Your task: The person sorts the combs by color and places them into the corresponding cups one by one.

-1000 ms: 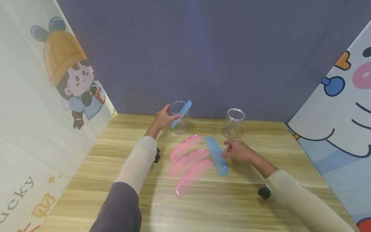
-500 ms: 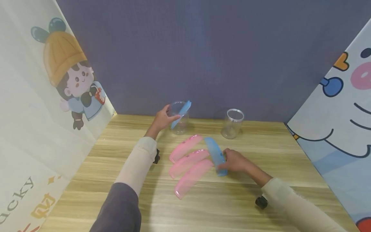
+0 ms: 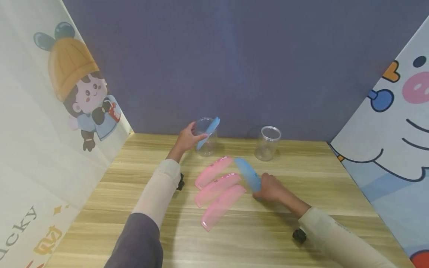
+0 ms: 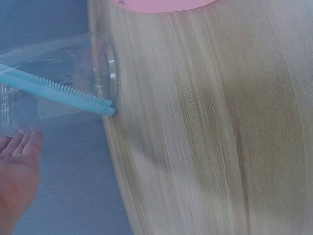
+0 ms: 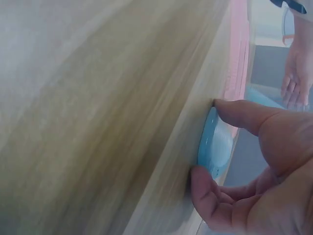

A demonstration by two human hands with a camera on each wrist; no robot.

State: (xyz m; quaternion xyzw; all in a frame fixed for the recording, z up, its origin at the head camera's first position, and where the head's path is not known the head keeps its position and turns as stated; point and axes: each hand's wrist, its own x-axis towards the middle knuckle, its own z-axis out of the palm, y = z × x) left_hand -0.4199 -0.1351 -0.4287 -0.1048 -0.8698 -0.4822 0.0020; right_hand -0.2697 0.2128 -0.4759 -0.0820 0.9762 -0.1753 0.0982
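The flat blue plastic comb (image 3: 248, 174) in the middle of the desk (image 3: 301, 223) is now pinched by the right hand (image 3: 270, 188). The clear plastic jar (image 3: 207, 136) by the back edge is still steadied by the left hand (image 3: 186, 139), fingers curled around it.

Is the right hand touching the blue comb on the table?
Touching. The right wrist view shows the right hand pinching the blue comb between thumb and finger.
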